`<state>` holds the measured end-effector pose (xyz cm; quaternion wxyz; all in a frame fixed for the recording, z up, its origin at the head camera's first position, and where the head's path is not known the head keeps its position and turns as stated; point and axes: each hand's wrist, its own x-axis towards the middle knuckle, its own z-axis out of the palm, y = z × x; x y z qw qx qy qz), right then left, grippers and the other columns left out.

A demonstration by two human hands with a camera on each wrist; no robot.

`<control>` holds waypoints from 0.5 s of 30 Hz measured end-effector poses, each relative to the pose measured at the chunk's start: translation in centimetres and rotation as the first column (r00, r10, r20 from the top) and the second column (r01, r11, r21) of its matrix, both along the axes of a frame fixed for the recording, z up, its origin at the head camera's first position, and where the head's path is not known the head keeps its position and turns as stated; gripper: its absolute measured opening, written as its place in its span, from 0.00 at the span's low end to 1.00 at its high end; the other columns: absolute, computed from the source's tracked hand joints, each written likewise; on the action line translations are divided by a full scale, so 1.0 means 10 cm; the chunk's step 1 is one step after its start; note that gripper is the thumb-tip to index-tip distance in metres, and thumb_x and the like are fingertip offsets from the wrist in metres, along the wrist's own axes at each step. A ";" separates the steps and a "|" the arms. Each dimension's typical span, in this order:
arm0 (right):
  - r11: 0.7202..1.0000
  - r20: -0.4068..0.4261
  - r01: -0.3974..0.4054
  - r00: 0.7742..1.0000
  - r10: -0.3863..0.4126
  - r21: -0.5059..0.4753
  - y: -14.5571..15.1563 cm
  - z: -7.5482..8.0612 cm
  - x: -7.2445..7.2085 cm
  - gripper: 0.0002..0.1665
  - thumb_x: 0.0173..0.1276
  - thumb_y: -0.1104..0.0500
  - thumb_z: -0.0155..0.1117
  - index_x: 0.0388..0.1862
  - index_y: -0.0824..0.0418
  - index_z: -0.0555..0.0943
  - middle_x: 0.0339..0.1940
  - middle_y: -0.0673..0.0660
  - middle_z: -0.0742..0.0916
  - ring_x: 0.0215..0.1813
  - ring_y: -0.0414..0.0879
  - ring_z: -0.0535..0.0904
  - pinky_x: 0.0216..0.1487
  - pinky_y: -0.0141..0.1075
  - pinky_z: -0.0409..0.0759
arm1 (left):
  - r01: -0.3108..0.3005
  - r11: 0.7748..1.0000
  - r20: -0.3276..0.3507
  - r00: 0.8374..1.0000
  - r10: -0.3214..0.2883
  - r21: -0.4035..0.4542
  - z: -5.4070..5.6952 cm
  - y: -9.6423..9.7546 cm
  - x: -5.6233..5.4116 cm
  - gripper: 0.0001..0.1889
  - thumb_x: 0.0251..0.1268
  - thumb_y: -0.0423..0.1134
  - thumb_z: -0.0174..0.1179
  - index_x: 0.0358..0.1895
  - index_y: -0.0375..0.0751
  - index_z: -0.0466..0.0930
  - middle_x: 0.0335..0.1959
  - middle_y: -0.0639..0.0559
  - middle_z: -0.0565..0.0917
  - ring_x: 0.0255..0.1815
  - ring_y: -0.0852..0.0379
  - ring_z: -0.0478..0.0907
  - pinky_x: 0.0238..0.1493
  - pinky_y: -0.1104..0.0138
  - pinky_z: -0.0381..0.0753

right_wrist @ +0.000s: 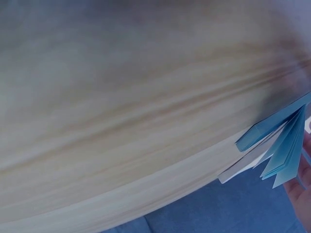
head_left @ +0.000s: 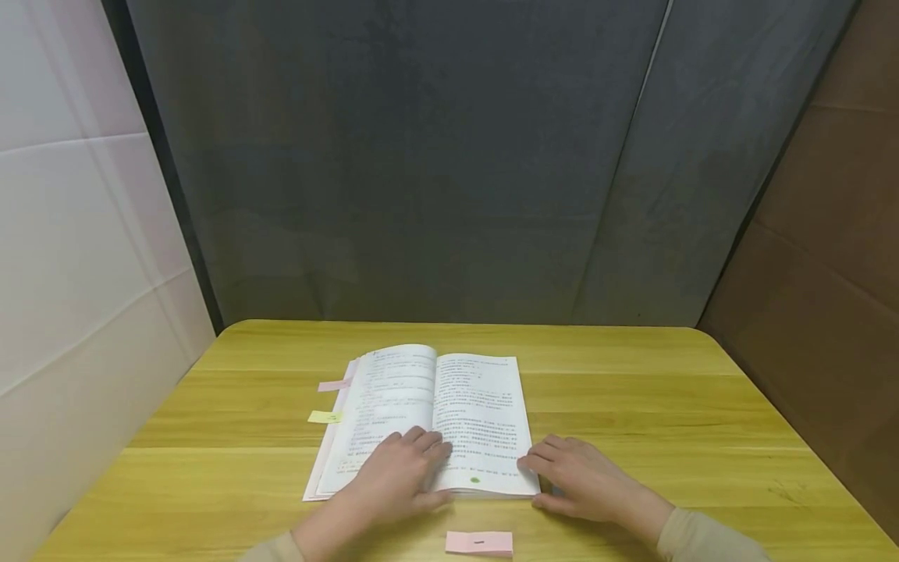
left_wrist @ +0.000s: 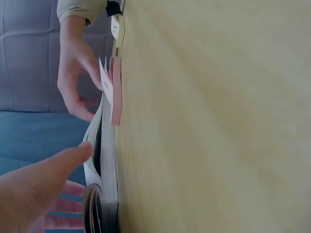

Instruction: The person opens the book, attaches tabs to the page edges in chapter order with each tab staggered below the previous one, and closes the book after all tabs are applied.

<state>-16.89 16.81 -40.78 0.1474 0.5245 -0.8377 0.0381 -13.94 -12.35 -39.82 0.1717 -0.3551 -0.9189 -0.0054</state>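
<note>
An open book [head_left: 481, 421] with printed pages lies on the wooden table. My left hand [head_left: 403, 476] rests over the lower middle of the book beside the spine, its thumb [left_wrist: 73, 158] apart from the fingers. At the lower right corner of the book is my right hand [head_left: 579, 476], fingertips touching the page edge and thumb held apart below them. In the left wrist view the near edge of the book shows a page [left_wrist: 93, 133] bowed up off the stack. Blue sticky notes [right_wrist: 286, 145], their sheets fanned out, are close to the right hand's fingers.
A pink sticky-note pad [head_left: 479, 542] with a dark mark lies in front of the book. A pink tab [head_left: 333, 385] and a yellow tab [head_left: 325, 417] stick out from the book's left side. A dark grey curtain [head_left: 435, 172] hangs behind the table [head_left: 632, 382].
</note>
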 end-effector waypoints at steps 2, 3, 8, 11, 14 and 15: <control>1.000 -0.001 0.000 1.000 0.000 0.001 0.00 0.00 0.00 0.24 0.56 0.45 0.60 0.48 0.57 0.76 0.42 0.47 0.78 0.44 0.40 0.72 0.40 0.37 0.75 | -0.006 1.000 0.018 1.000 0.006 0.012 0.00 0.00 -0.02 0.30 0.46 0.62 0.57 0.47 0.43 0.75 0.43 0.51 0.76 0.42 0.54 0.71 0.33 0.62 0.72; 1.000 -0.002 0.000 1.000 0.000 0.001 0.00 0.00 0.00 0.24 0.56 0.45 0.60 0.48 0.57 0.76 0.42 0.47 0.78 0.44 0.40 0.72 0.40 0.37 0.75 | -0.009 1.000 0.026 1.000 0.009 0.022 -0.01 0.00 -0.03 0.30 0.45 0.62 0.58 0.47 0.43 0.75 0.43 0.51 0.76 0.42 0.54 0.71 0.33 0.63 0.72; 1.000 -0.001 0.001 1.000 -0.001 0.002 0.00 -0.01 0.00 0.25 0.56 0.44 0.60 0.48 0.57 0.76 0.42 0.47 0.78 0.45 0.41 0.72 0.40 0.37 0.75 | -0.003 0.996 0.087 0.996 -0.006 0.095 0.00 -0.06 -0.07 0.31 0.42 0.60 0.61 0.48 0.43 0.76 0.43 0.52 0.76 0.41 0.55 0.71 0.36 0.64 0.73; 1.000 -0.001 0.003 1.000 -0.003 0.003 0.01 -0.01 0.00 0.25 0.56 0.44 0.60 0.49 0.57 0.76 0.42 0.47 0.78 0.45 0.41 0.72 0.40 0.37 0.75 | 0.015 0.990 0.088 0.996 -0.027 0.138 0.02 -0.09 -0.06 0.30 0.42 0.59 0.62 0.48 0.43 0.76 0.43 0.52 0.76 0.40 0.55 0.72 0.36 0.64 0.73; 1.000 -0.005 0.003 1.000 -0.003 0.002 0.01 -0.02 0.00 0.25 0.56 0.43 0.60 0.48 0.56 0.76 0.42 0.47 0.78 0.44 0.40 0.72 0.40 0.38 0.75 | 0.048 0.987 0.049 0.997 -0.056 0.151 0.03 -0.12 -0.04 0.28 0.43 0.55 0.63 0.49 0.44 0.75 0.45 0.52 0.75 0.41 0.55 0.73 0.36 0.63 0.74; 1.000 -0.006 0.003 1.000 -0.003 0.001 0.01 -0.02 0.00 0.26 0.55 0.43 0.60 0.48 0.56 0.76 0.42 0.47 0.78 0.44 0.40 0.72 0.40 0.37 0.75 | 0.063 0.987 0.032 0.997 -0.068 0.147 0.03 -0.13 -0.03 0.27 0.44 0.53 0.63 0.50 0.45 0.74 0.46 0.52 0.75 0.42 0.55 0.73 0.37 0.63 0.74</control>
